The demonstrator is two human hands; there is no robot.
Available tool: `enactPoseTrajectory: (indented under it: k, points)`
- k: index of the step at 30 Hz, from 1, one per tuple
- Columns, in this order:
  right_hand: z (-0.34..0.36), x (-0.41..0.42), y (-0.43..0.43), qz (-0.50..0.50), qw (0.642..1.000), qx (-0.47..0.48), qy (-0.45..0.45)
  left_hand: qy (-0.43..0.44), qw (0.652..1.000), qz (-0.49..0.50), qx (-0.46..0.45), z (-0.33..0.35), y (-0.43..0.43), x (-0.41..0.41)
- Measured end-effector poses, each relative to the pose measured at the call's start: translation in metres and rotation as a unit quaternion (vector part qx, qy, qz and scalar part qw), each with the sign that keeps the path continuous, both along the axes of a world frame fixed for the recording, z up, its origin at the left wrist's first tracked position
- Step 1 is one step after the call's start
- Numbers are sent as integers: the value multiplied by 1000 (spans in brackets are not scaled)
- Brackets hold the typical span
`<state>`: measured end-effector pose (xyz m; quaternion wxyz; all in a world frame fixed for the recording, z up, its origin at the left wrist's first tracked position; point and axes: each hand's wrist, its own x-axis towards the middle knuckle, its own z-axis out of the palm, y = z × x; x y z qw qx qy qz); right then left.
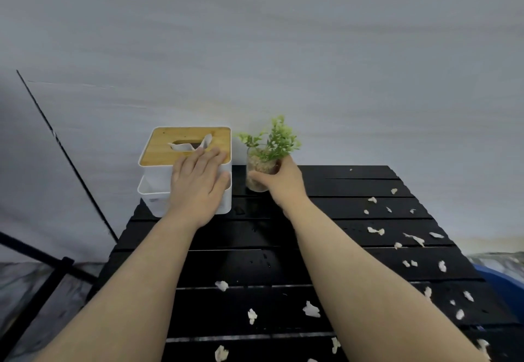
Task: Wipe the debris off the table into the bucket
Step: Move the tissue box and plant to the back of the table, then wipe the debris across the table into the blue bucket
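Your left hand (198,183) flat on tissue box (184,169), fingers (209,157) spread over wooden lid, tips touching protruding tissue (204,143); nothing gripped. Your right hand (283,180) wrapped around glass plant jar (259,171), fingers closed on its side. Debris (312,309): white scraps scattered on black slatted desk (255,248), all nearer you than both sets of fingers, mostly right of right hand, none touching fingers. Blue bucket (507,288) beyond desk's right edge, well apart from fingers.
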<state>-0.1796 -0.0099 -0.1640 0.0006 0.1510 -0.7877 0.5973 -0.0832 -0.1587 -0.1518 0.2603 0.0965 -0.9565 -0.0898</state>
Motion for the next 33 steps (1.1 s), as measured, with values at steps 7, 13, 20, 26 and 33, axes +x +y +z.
enactPoseTrajectory:
  k: [7,13,20,26,33]
  points:
    - [-6,9,-1,18,998,49,-22,-43,999,-19,17,6,-6,2]
    - [11,50,63,7,998,39,-50,-149,987,-46,34,28,-3,13]
    - [36,164,199,-21,994,99,-37,-141,972,-130,132,29,93,119]
    - [24,257,292,-8,935,348,73,-194,968,-90,127,-21,207,246]
    - [-26,293,329,3,861,507,34,-219,971,-61,74,-50,249,289]
